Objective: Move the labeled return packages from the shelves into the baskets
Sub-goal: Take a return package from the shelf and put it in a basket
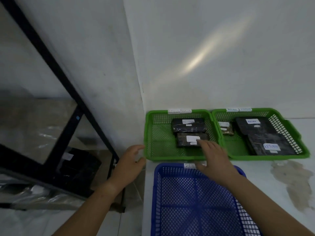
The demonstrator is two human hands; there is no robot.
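Observation:
Two green baskets stand side by side against the wall. The left green basket (150,133) holds two black packages, a far one (188,126) and a near one (187,140), each with a white label. My right hand (214,159) hovers open over that basket's front edge, fingertips touching or just above the near package. My left hand (128,162) is open beside the basket's left front corner, holding nothing. The right green basket (296,133) holds two black RETURN-labeled packages (271,143) and a small brownish packet (225,128). An empty blue basket (196,201) sits nearest me.
A dark metal shelf rack (71,92) stands at the left, with a black labeled package (78,166) on a lower level and plastic-wrapped items (25,189) below. The baskets rest on a white counter (272,176) with a stain at the right.

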